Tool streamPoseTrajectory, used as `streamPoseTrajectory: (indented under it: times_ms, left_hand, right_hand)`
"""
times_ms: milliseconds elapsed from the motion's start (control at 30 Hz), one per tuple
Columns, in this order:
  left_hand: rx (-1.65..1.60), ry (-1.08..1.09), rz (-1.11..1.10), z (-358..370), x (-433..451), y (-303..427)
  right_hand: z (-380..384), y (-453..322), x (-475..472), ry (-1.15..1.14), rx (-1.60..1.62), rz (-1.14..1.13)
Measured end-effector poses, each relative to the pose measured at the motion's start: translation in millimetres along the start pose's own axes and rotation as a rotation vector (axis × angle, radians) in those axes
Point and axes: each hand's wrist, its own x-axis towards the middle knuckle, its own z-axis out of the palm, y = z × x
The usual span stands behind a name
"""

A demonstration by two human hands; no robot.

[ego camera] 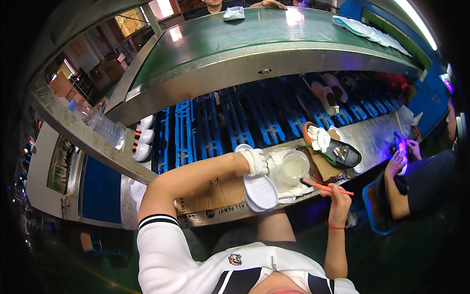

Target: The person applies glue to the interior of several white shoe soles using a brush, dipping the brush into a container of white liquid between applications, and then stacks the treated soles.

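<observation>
My left hand (256,162), in a white glove, grips a white shoe sole (261,192) over the cardboard on the bench. My bare right hand (338,200), with a red string at the wrist, holds a brush (326,188) by its orange handle. The brush's dark bristles are beside the lower rim of a clear plastic tub (296,165) of whitish liquid. White cloth (276,172) lies under and around the tub. A black and green shoe (343,152) with an orange heel, a white wad and metal parts on it, rests to the right.
A cardboard sheet (216,194) covers the bench front. Beyond it run blue conveyor racks (235,121) and a raised green belt (220,40). A metal post (91,136) slants at left, near white shoes (143,136). A co-worker's hands (394,161) are at right.
</observation>
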Motion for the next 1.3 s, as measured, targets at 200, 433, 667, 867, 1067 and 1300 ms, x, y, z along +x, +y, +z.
streamPoseTrajectory:
  times_ms: [200,433,667,867,1067,1300]
  left_hand:
    - [-0.107,0.032,-0.098,-7,-9,2]
    - [-0.208,0.031,-0.239,-13,-19,7]
    - [-0.123,0.089,-0.216,-46,-37,5]
    - [-0.688,0.544,-0.91,-69,-65,29]
    - [-1.657,1.12,-0.915,4,-65,82]
    - [-1.929,1.379,-1.015,59,-63,132]
  right_hand:
    - [-4,5,-1,0.021,0.057,0.031]
    - [0,4,-2,0.008,0.066,0.035]
    - [-7,11,0,0.028,0.07,0.042]
    - [-20,15,8,0.05,0.101,0.026]
    - [-9,19,9,0.024,0.152,0.055]
    - [-8,21,5,0.033,0.136,0.08]
